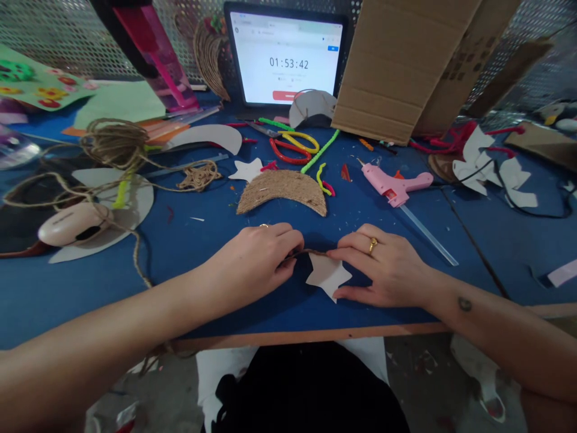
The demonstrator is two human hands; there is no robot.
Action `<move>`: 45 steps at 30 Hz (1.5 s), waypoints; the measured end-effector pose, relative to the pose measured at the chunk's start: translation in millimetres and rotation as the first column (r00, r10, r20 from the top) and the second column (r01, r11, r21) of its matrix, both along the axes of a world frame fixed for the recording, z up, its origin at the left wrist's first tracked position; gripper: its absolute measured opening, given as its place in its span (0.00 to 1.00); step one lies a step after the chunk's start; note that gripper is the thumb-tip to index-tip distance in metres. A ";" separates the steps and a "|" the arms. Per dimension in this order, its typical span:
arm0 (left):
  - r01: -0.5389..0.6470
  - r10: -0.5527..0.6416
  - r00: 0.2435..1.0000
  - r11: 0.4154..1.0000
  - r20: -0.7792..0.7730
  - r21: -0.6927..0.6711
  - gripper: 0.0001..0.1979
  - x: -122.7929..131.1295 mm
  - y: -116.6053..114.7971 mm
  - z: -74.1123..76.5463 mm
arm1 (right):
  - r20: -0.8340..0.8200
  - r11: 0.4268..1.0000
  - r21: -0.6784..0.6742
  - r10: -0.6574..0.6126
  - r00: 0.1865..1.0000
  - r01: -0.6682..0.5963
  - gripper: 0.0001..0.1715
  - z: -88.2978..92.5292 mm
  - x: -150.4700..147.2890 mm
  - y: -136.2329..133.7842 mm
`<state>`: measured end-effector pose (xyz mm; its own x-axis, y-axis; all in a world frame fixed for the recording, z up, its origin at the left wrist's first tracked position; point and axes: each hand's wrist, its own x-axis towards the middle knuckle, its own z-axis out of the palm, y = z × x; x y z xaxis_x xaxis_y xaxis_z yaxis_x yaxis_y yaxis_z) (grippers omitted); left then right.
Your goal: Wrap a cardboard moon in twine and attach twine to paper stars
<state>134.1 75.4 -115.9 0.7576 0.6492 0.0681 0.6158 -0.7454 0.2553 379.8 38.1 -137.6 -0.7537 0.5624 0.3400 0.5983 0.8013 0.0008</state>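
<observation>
A white star cutout [328, 273] lies near the table's front edge, between my two hands. My left hand [256, 258] is closed in a pinch on a short length of brown twine [310, 251], which runs along the star's top edge. From the other side, my right hand [383, 264] grips the star: its fingertips press the twine at the top and its thumb touches a lower point. Just beyond lies a twine-covered crescent [282, 187]. A pink glue gun [394, 183] with a clear glue stick rests past my right hand.
Behind stand a tablet [288, 57] showing a timer, a cardboard box [401, 66] and a pink bottle [160, 60]. At left are a twine ball [110, 141], a pale computer mouse [72, 224] and loose twine. Pipe cleaners [293, 147] and white cutouts [489, 168] lie farther back.
</observation>
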 end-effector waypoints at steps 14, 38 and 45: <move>-0.051 0.070 0.985 0.991 0.156 -0.121 0.07 4.3 3.3 13.2 | -0.038 0.970 -0.231 -0.089 0.995 0.077 0.35 5.8 -3.4 2.8; -0.024 0.190 0.951 0.833 0.245 -0.552 0.27 12.1 14.2 8.2 | 0.020 0.947 -0.163 -0.278 0.960 0.278 0.38 -0.3 -21.9 -6.6; 0.000 0.118 0.980 0.809 0.163 -0.587 0.26 9.7 19.7 13.5 | -0.044 0.952 -0.247 -0.198 0.979 0.181 0.33 -1.6 -16.7 -6.7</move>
